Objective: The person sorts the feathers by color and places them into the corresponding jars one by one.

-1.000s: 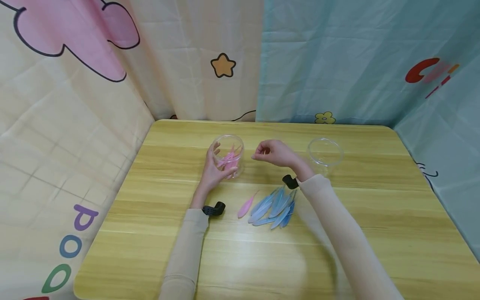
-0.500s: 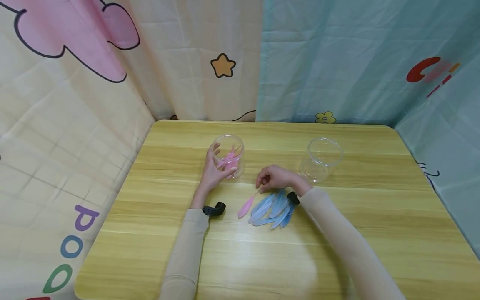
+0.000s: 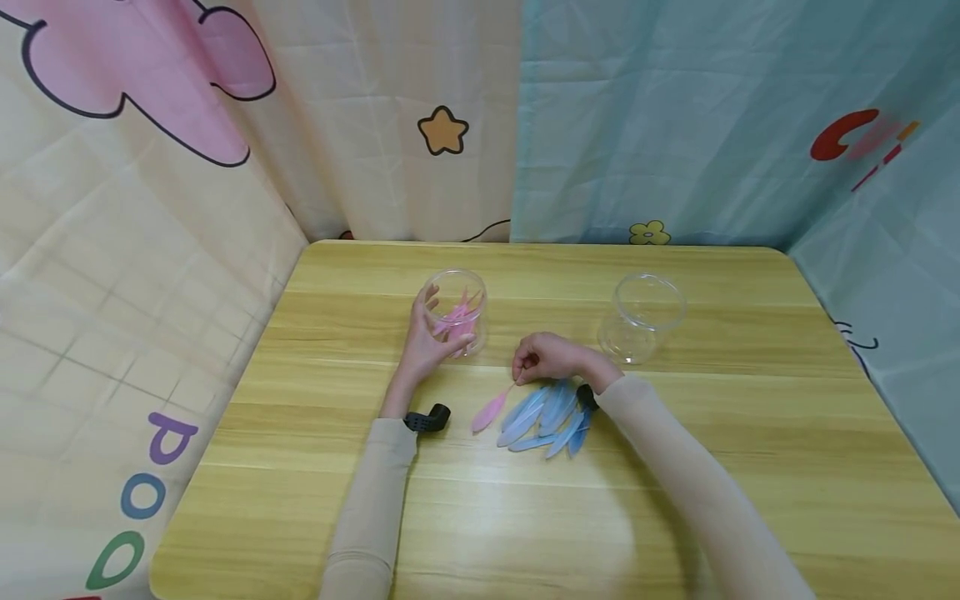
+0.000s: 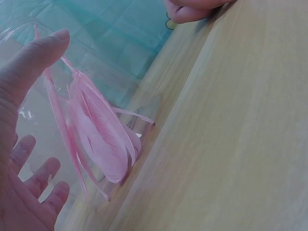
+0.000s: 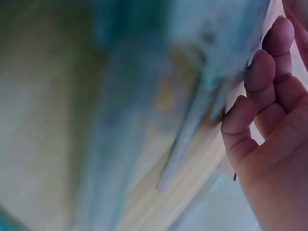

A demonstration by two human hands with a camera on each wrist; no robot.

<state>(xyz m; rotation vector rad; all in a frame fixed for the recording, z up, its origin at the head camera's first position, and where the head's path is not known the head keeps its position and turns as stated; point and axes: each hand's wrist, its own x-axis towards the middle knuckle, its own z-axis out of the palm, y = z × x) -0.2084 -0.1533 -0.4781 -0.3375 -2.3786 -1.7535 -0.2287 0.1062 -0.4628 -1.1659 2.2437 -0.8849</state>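
Note:
My left hand (image 3: pixel 426 337) holds a clear plastic cup (image 3: pixel 455 275) at the far left, with fingers and thumb around its wall. Inside the cup lean several pink feathers (image 4: pixel 98 127), seen close up in the left wrist view. My right hand (image 3: pixel 553 357) pinches the thin quill of a single pink feather (image 3: pixel 489 413) low over the table. Just to the right of that feather, partly under my right wrist, lies a fan of several blue feathers (image 3: pixel 536 418). In the right wrist view the blue feathers are blurred, and the curled fingers (image 5: pixel 239 115) hide the pinch.
A second clear cup (image 3: pixel 649 304) stands upright at the back right, beyond my right wrist. The wooden table (image 3: pixel 750 400) has rounded corners. Printed curtains (image 3: pixel 637 125) hang behind it and at both sides.
My right hand came down from beside the left cup toward the front and now has the pink feather's quill in its fingertips. My left hand and its cup stayed in place.

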